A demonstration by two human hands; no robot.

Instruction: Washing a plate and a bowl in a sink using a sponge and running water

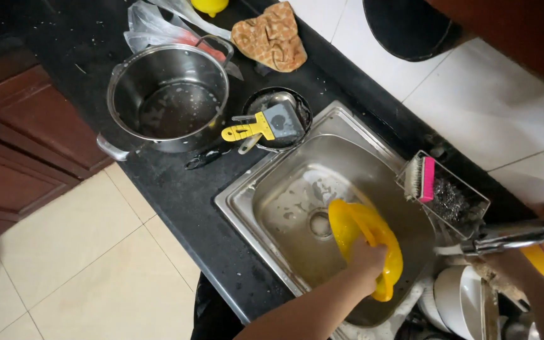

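Washing: left hand (368, 257) grips a yellow plastic bowl-shaped dish (366, 245) inside the stainless steel sink basin (284, 201), dish tilted on edge.
L fingers: curled over the dish rim, pinching it w/ thumb side out of sight; the dish spreads up and away from the fingertips toward the drain.
R hand: arm runs in at lower right under the chrome tap spout (517, 234); hand itself hidden, can't tell if fingers spread or closed.
Dish state: looks wet and mostly clean, no food seen; judged mid-rinse, not yet set down.
Sink: scattered suds and residue near the drain hole (320, 223), just beyond the fingertips; basin not rinsed out yet.
Left to do, likely: large steel two-handled pot (170, 99) w/ soapy water film, well apart from the fingers on the black counter (177, 189); small dark bowl (276, 119) holding a yellow-handled grey scraper (260, 126) beside it.
Done, likely: white crockery (458, 296) stacked near the wrist at lower right.
Tools: wire caddy (443, 194) w/ pink-backed brush and steel scourer, near, past the dish.
Other: patterned orange cloth (272, 36) far off on the counter.
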